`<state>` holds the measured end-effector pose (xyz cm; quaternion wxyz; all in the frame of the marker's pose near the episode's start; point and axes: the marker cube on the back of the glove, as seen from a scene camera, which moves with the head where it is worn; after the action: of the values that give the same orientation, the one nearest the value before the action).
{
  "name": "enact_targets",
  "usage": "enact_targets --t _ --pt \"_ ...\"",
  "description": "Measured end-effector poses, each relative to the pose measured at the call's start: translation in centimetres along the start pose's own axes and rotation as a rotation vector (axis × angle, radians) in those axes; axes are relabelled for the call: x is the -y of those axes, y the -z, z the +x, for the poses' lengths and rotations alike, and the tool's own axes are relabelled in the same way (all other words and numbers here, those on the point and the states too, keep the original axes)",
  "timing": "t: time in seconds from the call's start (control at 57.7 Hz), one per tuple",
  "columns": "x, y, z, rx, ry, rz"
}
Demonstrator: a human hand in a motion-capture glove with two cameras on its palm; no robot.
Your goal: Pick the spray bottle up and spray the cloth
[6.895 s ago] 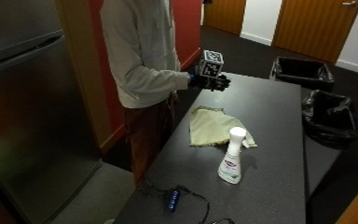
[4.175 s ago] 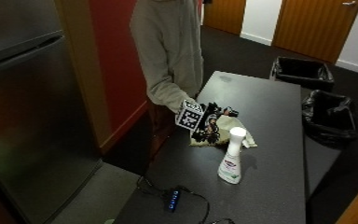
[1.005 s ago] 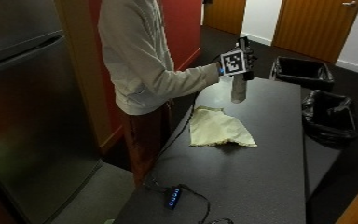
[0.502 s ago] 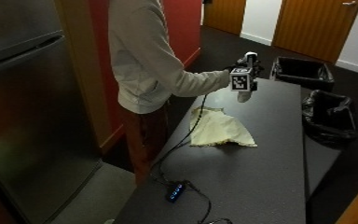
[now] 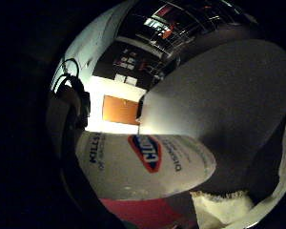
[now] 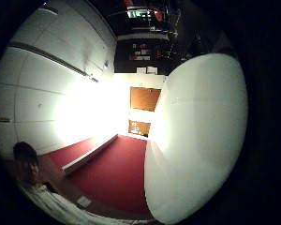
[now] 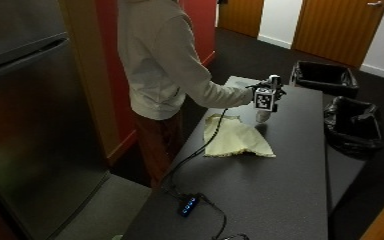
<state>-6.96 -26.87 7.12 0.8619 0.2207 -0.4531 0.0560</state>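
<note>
Your table [image 7: 272,190] runs long and dark away from the camera. The cloth [image 7: 235,140] lies flat on it near its left edge — well clear of the small blue-lit box [image 7: 189,204] at the cloth's 7 o'clock. The spray bottle [image 7: 266,107] is off the table, in the air at the cloth's 1 o'clock, upright with its base hanging just above the table. Your right hand [image 7: 264,92] is wrapped round the bottle's upper part — its labelled body [image 5: 148,162] fills the palm view.

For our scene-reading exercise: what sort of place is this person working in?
Probably an office break room or utility area: a steel fridge, lined waste bins beside the dark table, and wooden doors off a carpeted hallway.
</note>
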Motion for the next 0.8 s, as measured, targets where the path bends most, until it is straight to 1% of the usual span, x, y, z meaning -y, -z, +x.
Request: enact_targets --t 0.017,0.052,0.104,0.156,0.173,0.26,0.312,0.329,0.398,0.502,0.572,0.641,0.693,0.71,0.762,0.797 --pt "0.4 -0.1 -0.8 0.067 -0.003 0.02" --pt "0.4 -0.3 -1.2 0.108 -0.007 0.016" --pt "0.3 -0.6 -0.2 0.048 -0.009 -0.009" --pt "-0.7 -0.9 1.9 -0.101 -0.011 -0.086" --pt "-0.7 -1.1 1.9 -0.101 -0.013 -0.094" --pt "0.7 -1.6 0.8 -0.021 -0.001 -0.003" --pt "1.5 -1.8 -1.2 0.112 0.012 0.044" --pt "1.7 -1.8 -1.4 0.123 0.015 0.048" --pt "1.9 -2.7 0.4 -0.012 0.012 0.04" --pt "2.1 -1.9 0.8 -0.029 0.002 -0.012" --pt "2.6 -1.7 -0.1 0.018 0.012 -0.025" --pt "4.3 -1.6 0.6 -0.057 0.02 0.045" --pt "4.3 -1.4 0.1 -0.018 0.024 0.005" --pt "4.0 -1.1 -0.1 -0.003 0.026 -0.033" --pt "1.8 -0.2 -1.3 0.08 0.031 -0.218" --pt "1.2 0.1 -1.6 0.099 0.037 -0.272"
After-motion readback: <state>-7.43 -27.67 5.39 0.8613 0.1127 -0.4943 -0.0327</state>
